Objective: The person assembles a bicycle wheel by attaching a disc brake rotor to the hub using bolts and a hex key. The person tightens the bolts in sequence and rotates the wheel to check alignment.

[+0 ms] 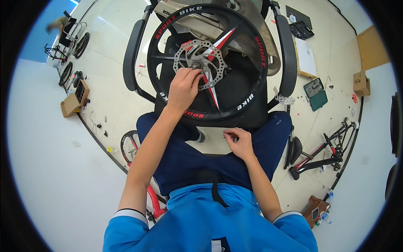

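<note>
A black bicycle wheel (257, 90) with red and white spoke markings lies flat on the black seat of an office chair (260, 110). On its hub is a silver perforated brake disc (217, 71). My left hand (183, 89) reaches over the wheel, thumb and fingers pinched together beside the axle end (196, 64); what lies between the fingertips is hidden. My right hand (240, 144) is above my right thigh, just in front of the seat. Its fingers are curled around something small and partly hidden, which looks metallic.
Armrests (288, 56) flank the wheel. A bicycle frame (321, 153) lies on the floor at right, with an open green case (315, 93) farther off. A second wheel (129, 147) stands by my left leg. Open cardboard box (70, 105) at left, brown box (315, 210) at lower right.
</note>
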Tool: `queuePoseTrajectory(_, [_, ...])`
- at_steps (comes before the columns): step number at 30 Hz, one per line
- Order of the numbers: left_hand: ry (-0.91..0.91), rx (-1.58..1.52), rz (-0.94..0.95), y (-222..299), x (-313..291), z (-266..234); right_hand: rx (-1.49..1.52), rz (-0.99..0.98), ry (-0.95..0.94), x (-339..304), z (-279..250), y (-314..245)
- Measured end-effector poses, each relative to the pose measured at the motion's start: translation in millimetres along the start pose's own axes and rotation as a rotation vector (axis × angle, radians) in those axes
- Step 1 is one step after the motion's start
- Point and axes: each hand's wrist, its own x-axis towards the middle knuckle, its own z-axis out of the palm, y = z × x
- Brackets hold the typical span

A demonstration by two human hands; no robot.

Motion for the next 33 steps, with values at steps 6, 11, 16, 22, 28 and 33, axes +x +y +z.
queuePoseTrajectory(6, [-0.053, 0.166, 0.002, 11, -4, 9, 0.019, 0.005, -0.024, -3, 0, 2])
queuePoseTrajectory(11, [-0.121, 0.257, 0.036, 10, -2, 7, -0.001, 0.022, -0.034, -5, 2, 5])
queuePoseTrajectory(16, [0.043, 0.201, -0.064, 23, -6, 19, -0.038, 0.043, -0.033, -12, 5, 3])
queuePoseTrajectory(22, [0.131, -0.035, -0.247, 33, -29, 10, -0.061, 0.084, -0.043, -18, 0, 2])
queuePoseTrajectory(28, [0.099, -0.199, -0.376, 62, -96, -9, 0.109, 0.135, 0.051, -22, -2, 0])
queuePoseTrajectory(33, [-0.122, -0.349, -0.533, 105, -154, -4, 0.374, 0.233, -0.057, -17, 2, -5])
